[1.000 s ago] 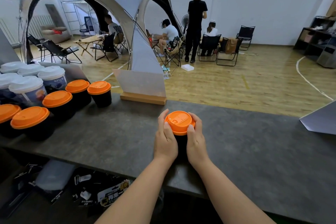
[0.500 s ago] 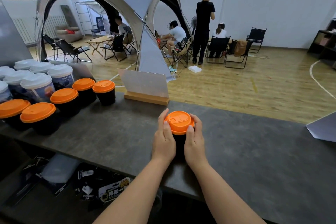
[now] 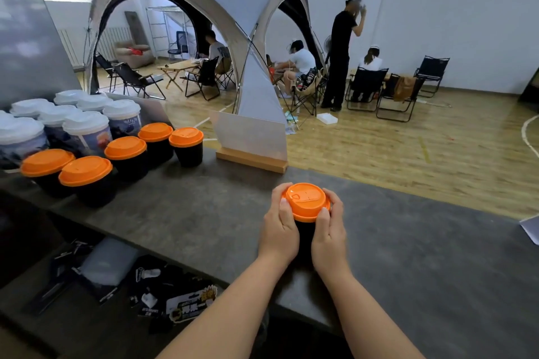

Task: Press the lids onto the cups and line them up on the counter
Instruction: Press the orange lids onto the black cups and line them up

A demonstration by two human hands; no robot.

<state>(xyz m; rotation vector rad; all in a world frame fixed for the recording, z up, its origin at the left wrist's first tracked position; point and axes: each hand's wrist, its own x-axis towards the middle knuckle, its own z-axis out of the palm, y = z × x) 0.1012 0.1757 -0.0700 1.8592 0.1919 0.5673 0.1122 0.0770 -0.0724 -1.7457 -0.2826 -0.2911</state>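
The left hand [image 3: 279,227] and right hand [image 3: 329,230] are gripping the black cup [image 3: 304,234], squeezing its orange lid [image 3: 306,200] down tight.

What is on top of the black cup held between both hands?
An orange lid sits on the black cup, left hand and right hand gripping its sides. The cup's contents are covered.

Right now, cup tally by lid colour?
Orange lid, black cups: 6, five grouped at left plus the one both hands grip.
White lid, printed cups: at least 7 in view at far left; the frame edge may hide more.
Total: at least 13.
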